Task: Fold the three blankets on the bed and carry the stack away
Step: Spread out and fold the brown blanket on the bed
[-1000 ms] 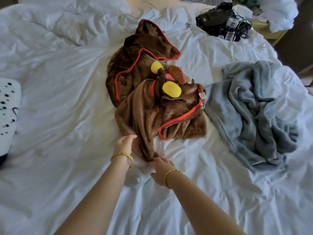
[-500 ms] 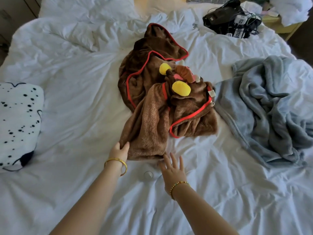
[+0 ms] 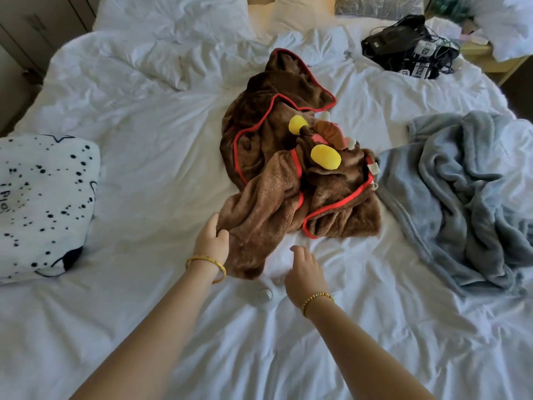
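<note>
A brown plush blanket (image 3: 288,174) with red trim and yellow pom-poms lies crumpled in the middle of the white bed (image 3: 150,157). My left hand (image 3: 212,241) grips its near left corner. My right hand (image 3: 304,269) hovers over the sheet just right of that corner, fingers relaxed and holding nothing. A grey blanket (image 3: 461,197) lies bunched on the right side of the bed. A white blanket with black spots (image 3: 43,203) sits at the left edge.
A black bag with cables and tags (image 3: 409,47) lies at the bed's far right corner. White pillows (image 3: 173,18) line the headboard. A small round white object (image 3: 264,294) rests on the sheet between my wrists.
My right hand has let go of the brown blanket and now hovers beside it. My left hand keeps its grip on the near corner, which has spread leftward. The camera has pulled back.
</note>
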### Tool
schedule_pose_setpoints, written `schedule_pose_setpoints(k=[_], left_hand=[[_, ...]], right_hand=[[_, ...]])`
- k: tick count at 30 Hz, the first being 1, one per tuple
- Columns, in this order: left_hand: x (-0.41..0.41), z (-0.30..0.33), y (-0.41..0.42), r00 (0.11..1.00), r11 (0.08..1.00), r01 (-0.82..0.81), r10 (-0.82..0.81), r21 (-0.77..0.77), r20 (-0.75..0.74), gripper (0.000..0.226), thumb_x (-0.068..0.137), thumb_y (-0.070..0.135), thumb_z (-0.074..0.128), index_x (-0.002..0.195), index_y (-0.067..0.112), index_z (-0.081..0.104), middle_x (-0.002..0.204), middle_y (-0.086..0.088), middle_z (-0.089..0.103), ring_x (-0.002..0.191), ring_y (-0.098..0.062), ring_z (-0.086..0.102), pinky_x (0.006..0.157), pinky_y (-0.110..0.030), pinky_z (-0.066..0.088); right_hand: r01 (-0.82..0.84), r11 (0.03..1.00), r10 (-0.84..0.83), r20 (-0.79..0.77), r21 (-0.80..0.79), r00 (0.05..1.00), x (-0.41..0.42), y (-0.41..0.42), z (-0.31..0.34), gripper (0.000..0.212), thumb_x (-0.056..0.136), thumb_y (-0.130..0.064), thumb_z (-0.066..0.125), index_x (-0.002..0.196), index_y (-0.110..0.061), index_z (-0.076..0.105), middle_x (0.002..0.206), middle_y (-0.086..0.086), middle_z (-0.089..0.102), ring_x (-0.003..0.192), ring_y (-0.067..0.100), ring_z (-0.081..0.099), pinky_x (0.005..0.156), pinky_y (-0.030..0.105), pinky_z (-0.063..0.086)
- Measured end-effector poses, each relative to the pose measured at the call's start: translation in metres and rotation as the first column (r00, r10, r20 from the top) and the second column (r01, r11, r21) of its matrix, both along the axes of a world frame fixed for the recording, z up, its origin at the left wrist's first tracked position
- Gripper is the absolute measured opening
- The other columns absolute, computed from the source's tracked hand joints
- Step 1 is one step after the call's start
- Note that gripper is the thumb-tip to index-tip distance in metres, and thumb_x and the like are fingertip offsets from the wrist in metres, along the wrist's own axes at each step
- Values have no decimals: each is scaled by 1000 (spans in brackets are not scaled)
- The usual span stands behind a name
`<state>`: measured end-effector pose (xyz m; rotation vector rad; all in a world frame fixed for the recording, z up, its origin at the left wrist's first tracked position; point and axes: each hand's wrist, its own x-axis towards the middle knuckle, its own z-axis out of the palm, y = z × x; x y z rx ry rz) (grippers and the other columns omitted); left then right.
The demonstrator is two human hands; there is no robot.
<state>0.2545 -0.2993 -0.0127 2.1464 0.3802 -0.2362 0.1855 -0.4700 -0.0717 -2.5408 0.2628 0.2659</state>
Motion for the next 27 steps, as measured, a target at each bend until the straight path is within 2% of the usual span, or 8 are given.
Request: schedule_pose_setpoints(k=[4, 6, 8, 10, 15, 21, 24, 27], left_hand=[[-1, 39, -14, 817, 779, 576, -561, 247, -138, 50, 90, 4, 36, 130, 27, 54, 135, -4, 53, 122, -26, 50, 101, -27, 37], [-11, 61, -22, 682, 624, 730, -691, 278, -242, 40, 92, 12, 38, 120, 30, 60, 124, -2, 58, 112, -27, 55, 93, -29, 42], [-29, 82, -28, 612, 562, 791, -736, 241, -290, 29, 93, 21, 42, 111, 28, 64, 109, -1, 62, 96, -23, 57, 81, -27, 43], [-47, 99, -30, 567, 530, 823, -758, 203, -322, 25, 92, 19, 45, 107, 24, 65, 109, -3, 64, 94, -24, 58, 76, -27, 43], [-65, 140, 0, 619, 569, 785, -740, 245, -263, 42, 86, 2, 39, 105, 25, 68, 117, -2, 61, 107, -26, 55, 93, -31, 45], [-45, 234, 58, 937, 929, 293, -326, 227, 125, 47, 84, -4, 35, 108, 22, 65, 125, -10, 58, 114, -28, 53, 92, -27, 39], [-38, 314, 79, 939, 994, 106, -96, -11, 329, 46, 85, -7, 33, 115, 13, 61, 129, -12, 55, 119, -29, 49, 100, -30, 39], [-36, 401, 99, 857, 953, 21, 138, -301, 497, 32, 90, 2, 37, 117, 8, 54, 117, -9, 57, 112, -27, 52, 94, -31, 42]], right_hand=[[153, 981, -179, 272, 116, 945, 17, 5, 47, 79, 74, 12, 41, 147, -10, 19, 149, 7, 24, 136, 24, 25, 111, 25, 21], [26, 998, -6, 296, -64, 955, 22, 3, 78, 90, 73, 9, 44, 150, -20, 7, 156, 2, 10, 143, 22, 11, 116, 33, 16], [-253, 907, 307, 120, -336, 944, 19, -1, 105, 90, 79, 0, 51, 150, -27, 2, 158, -6, 1, 146, 22, -4, 118, 41, 1], [-461, 769, 464, -110, -442, 879, 7, -3, 125, 67, 85, -10, 51, 145, -29, 26, 153, -6, 24, 145, 24, 2, 115, 49, -10], [-480, 710, 312, -381, -514, 870, -32, 10, 166, 36, 85, -23, 52, 120, -26, 56, 122, 4, 54, 124, 29, 35, 114, 52, -4], [-136, 905, 85, -141, -404, 986, -37, 48, 237, 43, 81, -21, 54, 123, -23, 47, 129, 5, 45, 126, 30, 34, 103, 41, 27], [132, 953, -91, 159, -273, 983, -26, 70, 310, 31, 82, -24, 54, 112, -17, 48, 117, 8, 58, 114, 31, 50, 96, 40, 36], [245, 963, -270, 464, 115, 844, -10, 95, 398, 15, 87, -21, 52, 100, -17, 45, 96, 9, 61, 94, 32, 60, 76, 35, 45]])
